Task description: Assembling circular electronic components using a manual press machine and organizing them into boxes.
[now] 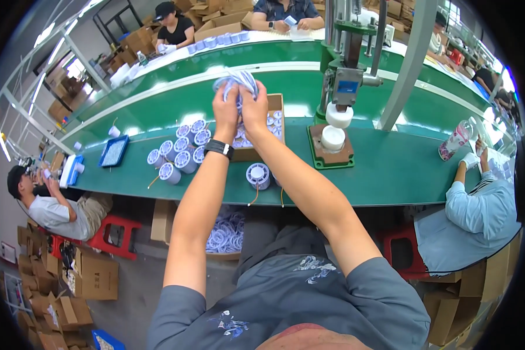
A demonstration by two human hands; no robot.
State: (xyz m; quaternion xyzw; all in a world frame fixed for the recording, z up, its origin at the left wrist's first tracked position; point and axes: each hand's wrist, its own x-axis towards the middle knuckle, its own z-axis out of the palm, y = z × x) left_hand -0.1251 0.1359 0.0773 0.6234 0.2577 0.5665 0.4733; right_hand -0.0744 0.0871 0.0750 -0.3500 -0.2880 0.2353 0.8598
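Both arms reach out ahead over the green workbench (pixel 385 181). My left hand (pixel 225 112) and my right hand (pixel 254 109) close together around a bunch of pale, ring-like loops (pixel 237 79). The loops stick out above the fingers; their lower part is hidden in the palms. Just below the hands stands an open cardboard box (pixel 282 107) with small white round parts (pixel 277 122) in it. Left of my left forearm, several white spool-like cylinders (pixel 182 143) with short wires stand grouped. One more such cylinder (pixel 258 174) is between my forearms, near the bench's front edge.
A bench press (pixel 348 87) with white round blocks (pixel 333 139) rises right of the box. A blue tray (pixel 114 151) lies at left, a patterned cup (pixel 454 141) at right. Beneath the bench, a box holds pale rings (pixel 224 233). Co-workers sit on both sides and opposite.
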